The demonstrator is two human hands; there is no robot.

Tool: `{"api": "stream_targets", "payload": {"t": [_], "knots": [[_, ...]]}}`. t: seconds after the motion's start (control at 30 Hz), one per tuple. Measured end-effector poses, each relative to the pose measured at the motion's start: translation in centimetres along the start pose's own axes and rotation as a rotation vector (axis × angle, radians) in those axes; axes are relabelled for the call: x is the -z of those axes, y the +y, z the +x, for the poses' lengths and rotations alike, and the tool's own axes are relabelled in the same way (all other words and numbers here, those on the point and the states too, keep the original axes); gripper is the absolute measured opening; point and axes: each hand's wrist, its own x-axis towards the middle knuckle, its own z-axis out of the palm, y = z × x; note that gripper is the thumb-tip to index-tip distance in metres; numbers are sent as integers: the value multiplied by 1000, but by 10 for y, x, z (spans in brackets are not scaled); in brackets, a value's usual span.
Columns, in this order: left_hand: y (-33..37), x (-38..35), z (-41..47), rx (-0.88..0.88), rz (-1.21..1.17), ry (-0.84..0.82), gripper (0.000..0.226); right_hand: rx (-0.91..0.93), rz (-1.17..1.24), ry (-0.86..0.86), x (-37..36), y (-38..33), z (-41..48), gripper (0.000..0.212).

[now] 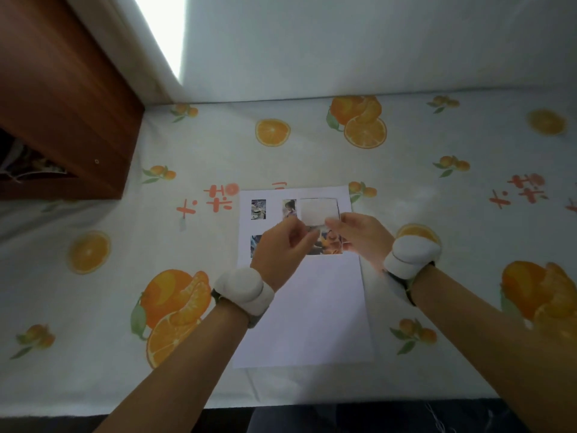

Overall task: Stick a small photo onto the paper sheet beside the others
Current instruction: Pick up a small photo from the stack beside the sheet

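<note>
A white paper sheet (312, 307) lies on the table in front of me. Small photos are stuck along its top: one (258, 209) at the upper left, a second (288, 208) beside it, and a larger one (327, 243) partly hidden under my fingers. Another photo (255, 243) peeks out behind my left hand. Both hands hold up a small photo (318, 211) with its white back facing me, above the sheet's upper right. My left hand (281, 251) pinches its lower left edge and my right hand (359, 235) pinches its lower right corner.
The table wears a cloth (437, 198) printed with oranges. A brown wooden cabinet (62, 104) juts in at the upper left. A pale wall (343, 42) closes the far edge. White padded bands sit on both wrists.
</note>
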Motion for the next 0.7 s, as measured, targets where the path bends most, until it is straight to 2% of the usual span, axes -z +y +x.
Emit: {"api": "stream_targets", "payload": {"t": [0.17,0.33,0.57,0.7], "knots": [[-4,8,2,42,-47,-63,21,-43,118,-54,-12,-2,-1,13],[-6,13,4,93,-84,-125,28,-81,218,-106,-21,-4,-1,30],[-3,19,1,113,-189,-204,29,-113,282,-176,-23,2,1,15],[-2,19,0,125,-206,-230,27,-113,283,-185,-23,6,2,18]]}}
